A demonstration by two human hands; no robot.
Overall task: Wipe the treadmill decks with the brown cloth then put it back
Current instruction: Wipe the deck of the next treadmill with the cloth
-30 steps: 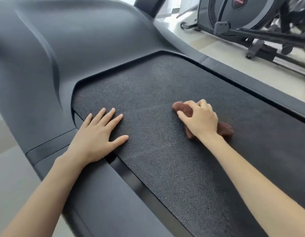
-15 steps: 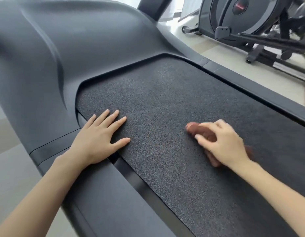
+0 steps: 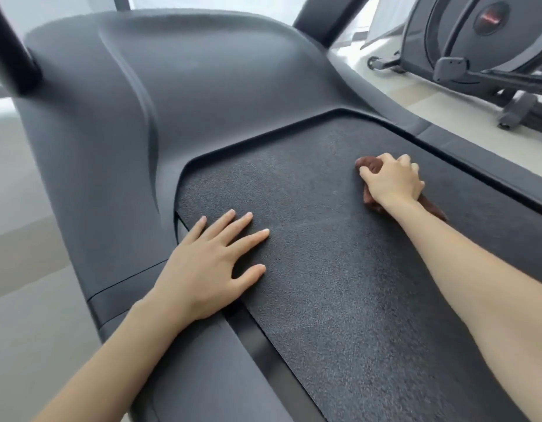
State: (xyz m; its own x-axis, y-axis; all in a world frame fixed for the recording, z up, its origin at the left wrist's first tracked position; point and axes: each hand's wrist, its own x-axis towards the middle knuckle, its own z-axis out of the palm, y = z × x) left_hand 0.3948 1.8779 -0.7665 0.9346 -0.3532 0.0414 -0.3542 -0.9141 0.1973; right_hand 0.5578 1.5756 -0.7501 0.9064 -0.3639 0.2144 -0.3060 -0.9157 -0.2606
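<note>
The grey left side rail [image 3: 196, 370] of the treadmill lies nearest, running along the left edge of the black, grainy deck [image 3: 339, 284]. The left hand [image 3: 202, 269] lies flat across that edge, its heel on the rail and its straight, spread fingers on the deck, holding nothing.

Farther off and to the right, the right hand [image 3: 391, 181] presses down on the deck near its right edge, fingers curled around the brown cloth [image 3: 368, 166]. The cloth is bunched under the palm. One end pokes out past the fingertips on the far left of the hand, and another bit shows beside the wrist. How much of it lies spread beneath the hand is hard to tell.

Just right of that hand runs the right side rail [image 3: 491, 166], with pale floor [image 3: 431, 95] beyond it. At the far end of the deck rises the smooth grey motor cover [image 3: 218, 102], with a dark upright post [image 3: 11, 50] at its far left. At the far right, well apart from the treadmill, another exercise machine [image 3: 464, 38] stands on the floor.
</note>
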